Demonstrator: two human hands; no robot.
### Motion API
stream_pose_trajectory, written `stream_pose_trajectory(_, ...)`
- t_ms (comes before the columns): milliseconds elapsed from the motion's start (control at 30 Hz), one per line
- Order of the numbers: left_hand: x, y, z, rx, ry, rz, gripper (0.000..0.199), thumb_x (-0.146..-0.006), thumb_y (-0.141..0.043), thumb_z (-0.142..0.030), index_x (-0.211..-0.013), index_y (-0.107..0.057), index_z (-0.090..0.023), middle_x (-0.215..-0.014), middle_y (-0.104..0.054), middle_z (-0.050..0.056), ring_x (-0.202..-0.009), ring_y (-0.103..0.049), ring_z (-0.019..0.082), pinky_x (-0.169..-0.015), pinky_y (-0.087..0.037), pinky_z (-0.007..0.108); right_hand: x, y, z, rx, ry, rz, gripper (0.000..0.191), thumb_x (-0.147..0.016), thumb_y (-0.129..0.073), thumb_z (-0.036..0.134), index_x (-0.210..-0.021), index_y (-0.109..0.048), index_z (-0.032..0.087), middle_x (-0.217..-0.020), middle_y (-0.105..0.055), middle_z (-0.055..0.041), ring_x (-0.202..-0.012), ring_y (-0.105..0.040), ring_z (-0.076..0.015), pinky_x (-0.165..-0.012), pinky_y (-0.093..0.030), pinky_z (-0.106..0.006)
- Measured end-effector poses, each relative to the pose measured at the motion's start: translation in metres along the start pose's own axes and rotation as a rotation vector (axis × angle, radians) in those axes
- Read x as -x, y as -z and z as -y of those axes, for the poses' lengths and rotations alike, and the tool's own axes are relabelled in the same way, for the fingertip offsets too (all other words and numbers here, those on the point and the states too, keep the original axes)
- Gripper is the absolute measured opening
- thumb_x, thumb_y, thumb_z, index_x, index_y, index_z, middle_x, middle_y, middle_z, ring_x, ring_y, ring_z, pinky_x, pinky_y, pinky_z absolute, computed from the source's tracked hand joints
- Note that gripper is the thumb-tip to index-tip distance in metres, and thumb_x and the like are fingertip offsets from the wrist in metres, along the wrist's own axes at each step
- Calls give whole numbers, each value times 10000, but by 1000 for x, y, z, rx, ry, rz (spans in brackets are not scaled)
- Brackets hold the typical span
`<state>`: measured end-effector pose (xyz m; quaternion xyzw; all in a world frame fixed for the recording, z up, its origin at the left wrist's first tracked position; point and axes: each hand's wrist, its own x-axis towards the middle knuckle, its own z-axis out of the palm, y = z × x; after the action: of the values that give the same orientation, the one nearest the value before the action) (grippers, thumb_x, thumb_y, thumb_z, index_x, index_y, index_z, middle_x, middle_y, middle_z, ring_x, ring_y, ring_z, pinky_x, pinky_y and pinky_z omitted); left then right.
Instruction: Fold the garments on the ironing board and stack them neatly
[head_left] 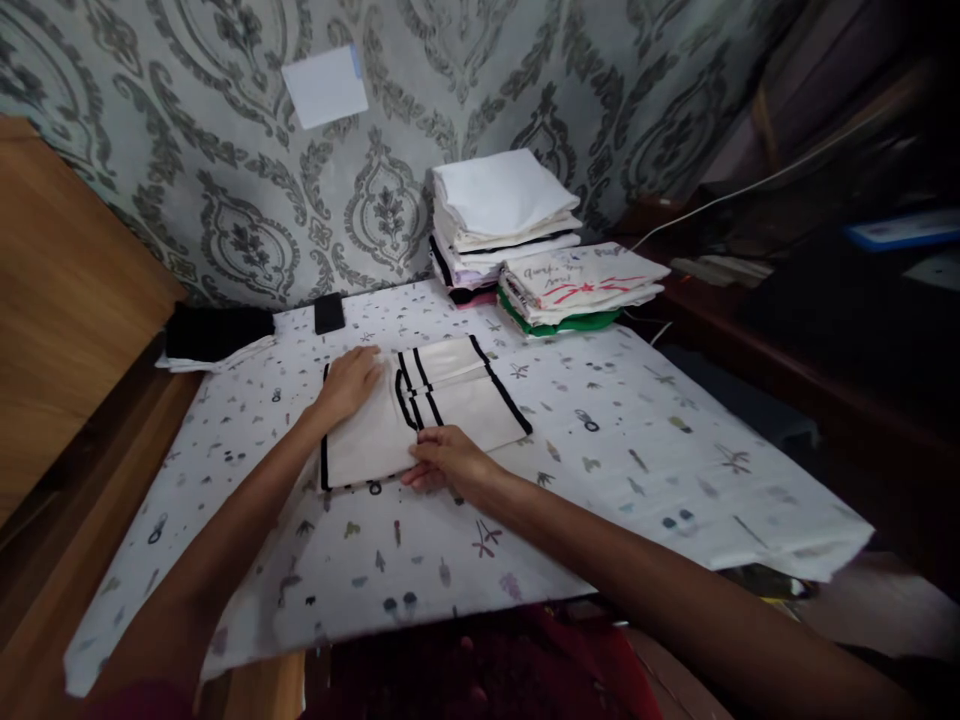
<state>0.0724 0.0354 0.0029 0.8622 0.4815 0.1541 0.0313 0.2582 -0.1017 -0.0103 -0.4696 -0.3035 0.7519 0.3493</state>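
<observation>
A folded cream garment with black trim and black stripes (367, 440) lies on the patterned tablecloth in front of me. My left hand (350, 385) rests on its upper left part, with the fingers stretched out over the fabric. At the near edge, my right hand (448, 460) pinches the cloth between thumb and fingers, close to the curved black neckline-like band. The right part of the garment, with the stripes, lies flat and has a crease across it. Whether it is a shirt I cannot tell for sure.
Behind stands a tall stack of folded clothes (502, 200), and beside it a lower stack with a green piece (585, 285). Black and white folded cloths (217, 335) lie at the back left, near a dark phone-like object (328, 313). A wooden panel (67, 300) borders the left side.
</observation>
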Motion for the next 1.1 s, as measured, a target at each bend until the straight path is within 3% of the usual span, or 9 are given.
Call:
stream_pose_trajectory(100,44,3,-16,78,-54,50,500,-1021,-333,-425,-1420,-458,-150,-1426,-553,161,-1319,-509,280,-1118,-377,449,-1,2,-1,-23,1,-5,125,-813,-637,118,-756,-547,184,-595,-683,-30,-578,-704,-146,-580,-567,-216)
stream_pose_trajectory(200,82,3,-30,70,-37,120,546,-1032,-285,-469,-1481,-402,-180,-1539,-461,137,-1438,-397,268,-1202,-267,483,-2,1,-2,-14,5,-18,119,-769,-668,143,-761,-558,188,-600,-677,-22,-585,-705,-151,-587,-572,-225)
stream_pose_trajectory(333,105,3,-34,31,-10,176,565,-1040,-231,-480,-1481,-414,-178,-1588,-402,125,-1499,-306,235,-1244,-175,482,-3,-3,-2,21,76,-78,172,-720,-696,154,-822,-564,194,-579,-638,11,-579,-704,-170,-586,-582,-257)
stream_pose_trajectory(600,111,-7,-29,-34,42,150,564,-1041,-244,-482,-1459,-468,-177,-1600,-384,112,-1509,-289,240,-1238,-206,498,-7,5,-5,244,184,-162,241,-715,-641,154,-938,-558,191,-700,-625,25,-495,-646,-152,-493,-543,-284)
stream_pose_trajectory(667,114,-10,-30,-54,35,136,565,-1039,-254,-496,-1453,-481,-186,-1596,-392,112,-1508,-291,242,-1237,-213,502,-6,9,-6,394,308,-240,293,-745,-608,181,-1036,-577,184,-784,-631,6,-524,-634,-148,-506,-540,-296)
stream_pose_trajectory(800,111,-9,-26,-54,18,123,577,-1040,-248,-497,-1477,-451,-179,-1598,-383,118,-1512,-282,234,-1236,-216,500,-14,-1,3,831,743,-314,311,-846,-513,197,-1133,-632,171,-956,-663,-62,-742,-655,-173,-736,-577,-346)
stream_pose_trajectory(900,93,-3,-15,-34,49,120,563,-1047,-226,-439,-1500,-411,-161,-1611,-357,119,-1522,-253,223,-1238,-200,494,-39,-26,15,1159,910,-256,426,-898,-418,128,-1281,-602,113,-1291,-622,-169,-1176,-607,-229,-1038,-480,-388)
stream_pose_trajectory(1000,70,-2,5,-12,146,174,559,-1041,-235,-381,-1519,-369,-124,-1627,-314,134,-1533,-215,232,-1234,-190,501,-72,-46,23,1473,843,-273,548,-914,-388,86,-1455,-463,41,-1575,-378,-215,-1484,-311,-264,-1210,-259,-449)
stream_pose_trajectory(1100,54,-7,31,12,235,191,558,-1037,-245,-387,-1531,-347,-149,-1645,-266,134,-1541,-183,248,-1224,-183,539,-97,-51,22,1624,687,-282,555,-988,-382,214,-1505,-393,15,-1604,-306,-231,-1524,-213,-292,-1221,-176,-524)
